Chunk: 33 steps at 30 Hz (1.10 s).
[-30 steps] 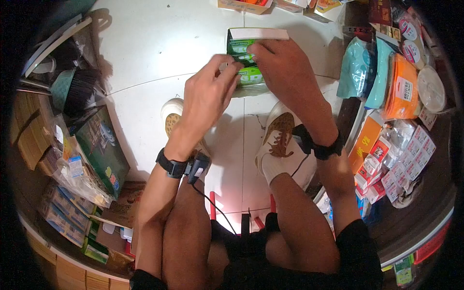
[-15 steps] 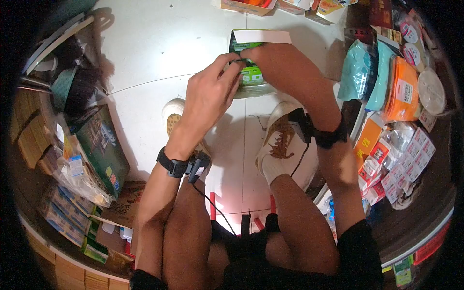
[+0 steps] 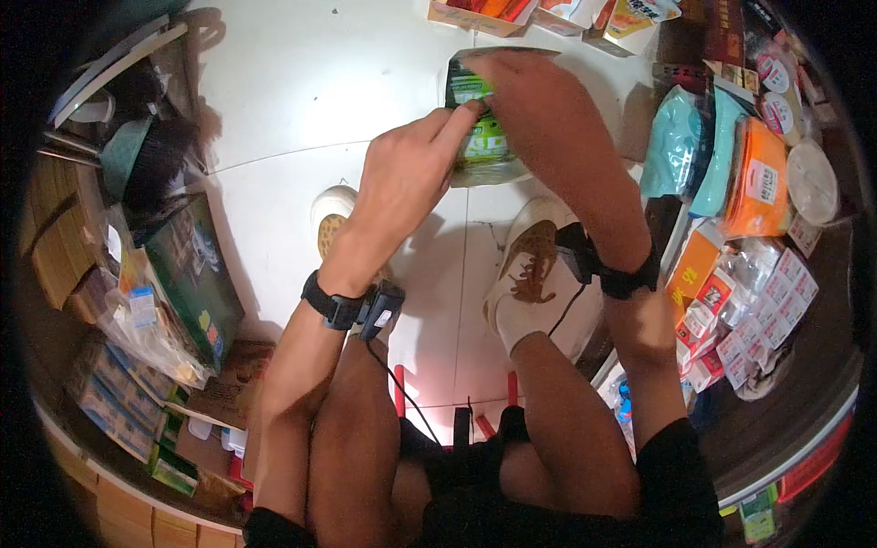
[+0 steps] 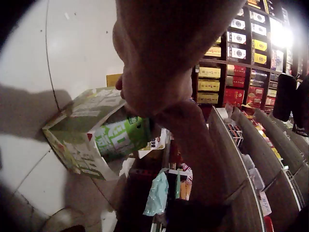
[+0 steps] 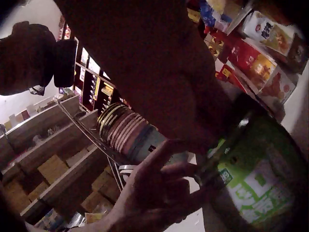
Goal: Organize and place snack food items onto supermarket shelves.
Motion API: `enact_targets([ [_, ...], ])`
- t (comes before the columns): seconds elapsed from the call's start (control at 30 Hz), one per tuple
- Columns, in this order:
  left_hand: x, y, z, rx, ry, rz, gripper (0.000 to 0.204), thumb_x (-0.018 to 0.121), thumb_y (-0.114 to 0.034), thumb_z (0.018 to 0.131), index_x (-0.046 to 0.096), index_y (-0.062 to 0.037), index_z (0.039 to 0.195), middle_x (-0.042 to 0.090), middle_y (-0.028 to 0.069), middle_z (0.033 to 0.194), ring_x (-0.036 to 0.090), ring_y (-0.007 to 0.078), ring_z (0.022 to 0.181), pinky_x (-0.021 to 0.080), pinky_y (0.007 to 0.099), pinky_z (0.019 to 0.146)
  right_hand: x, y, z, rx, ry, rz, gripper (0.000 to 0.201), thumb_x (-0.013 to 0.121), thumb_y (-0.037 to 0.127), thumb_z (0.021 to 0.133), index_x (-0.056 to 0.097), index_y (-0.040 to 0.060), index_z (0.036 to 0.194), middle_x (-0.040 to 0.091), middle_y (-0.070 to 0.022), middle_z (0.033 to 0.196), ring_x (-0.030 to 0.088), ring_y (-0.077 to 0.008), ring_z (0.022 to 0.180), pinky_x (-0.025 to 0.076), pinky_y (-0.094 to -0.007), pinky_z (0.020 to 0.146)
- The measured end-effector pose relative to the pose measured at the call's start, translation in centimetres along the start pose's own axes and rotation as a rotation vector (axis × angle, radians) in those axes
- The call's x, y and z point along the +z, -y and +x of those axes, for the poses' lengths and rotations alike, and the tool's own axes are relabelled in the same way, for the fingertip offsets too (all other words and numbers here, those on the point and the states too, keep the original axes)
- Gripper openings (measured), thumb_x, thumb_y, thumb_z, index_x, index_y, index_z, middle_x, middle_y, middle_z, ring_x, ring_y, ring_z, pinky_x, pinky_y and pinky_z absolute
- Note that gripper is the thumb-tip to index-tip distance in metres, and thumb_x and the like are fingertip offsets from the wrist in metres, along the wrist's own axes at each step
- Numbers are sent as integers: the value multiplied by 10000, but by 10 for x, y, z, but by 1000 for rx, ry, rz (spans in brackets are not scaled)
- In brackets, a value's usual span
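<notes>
In the head view, a paperboard box [image 3: 454, 85] stands on the floor beyond the shoes, its top open. Green printed packets [image 3: 484, 146] fill it, and one green packet [image 4: 123, 137] shows at the opening in the left wrist view. My left hand [image 3: 406, 164] reaches in from the left, and its curled fingers [image 5: 181, 171] pinch the edge of a green packet [image 5: 256, 188] in the right wrist view. My right hand [image 3: 525, 87] lies over the far right side of the box. Its fingertips are blurred at the far edge, and I cannot tell whether they grip anything.
Open cartons [image 3: 484, 16] stand on the floor beyond the box. Teal pouches [image 3: 676, 142], an orange pack [image 3: 760, 169] and other goods line the right shelf. A dark green box [image 3: 187, 279] and a brush [image 3: 155, 164] stand at the left. Shoes [image 3: 530, 265] flank the near floor.
My right hand has moved from among the packets toward the far edge of the box, covering the white flap. My left hand has shifted slightly right, its index finger reaching farther over the packets.
</notes>
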State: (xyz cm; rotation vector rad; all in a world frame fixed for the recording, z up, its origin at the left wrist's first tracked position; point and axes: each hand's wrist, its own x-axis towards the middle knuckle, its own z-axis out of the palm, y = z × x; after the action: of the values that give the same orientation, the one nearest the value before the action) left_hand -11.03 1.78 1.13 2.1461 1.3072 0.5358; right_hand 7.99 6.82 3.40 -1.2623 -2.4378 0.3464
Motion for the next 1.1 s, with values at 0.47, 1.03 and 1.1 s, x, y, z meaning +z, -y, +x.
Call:
enact_targets([
  [0.47, 3, 4, -5, -7, 14, -69, 349, 667, -3, 859, 616, -67, 1199, 688, 154, 938, 677, 380, 832, 547, 466, 708, 24, -22, 7, 36, 312, -14, 165, 602, 114, 909, 689, 37, 1027, 715, -242, 934, 729, -401, 905, 591, -496, 793],
  [1.03, 13, 4, -5, 133, -171, 13, 343, 675, -16, 830, 652, -50, 1170, 677, 108, 1134, 679, 288, 821, 564, 383, 681, 29, -21, 16, 138, 837, 31, 343, 651, 67, 878, 655, 27, 1219, 713, -239, 1098, 713, -398, 1013, 565, -473, 876],
  [1.1, 11, -3, -11, -12, -98, -45, 392, 730, -56, 836, 658, -51, 1221, 620, 122, 1297, 659, 275, 873, 567, 375, 730, 9, -4, -3, 238, 459, 15, 198, 613, 72, 903, 678, -22, 1065, 719, -226, 1027, 710, -404, 984, 569, -494, 893],
])
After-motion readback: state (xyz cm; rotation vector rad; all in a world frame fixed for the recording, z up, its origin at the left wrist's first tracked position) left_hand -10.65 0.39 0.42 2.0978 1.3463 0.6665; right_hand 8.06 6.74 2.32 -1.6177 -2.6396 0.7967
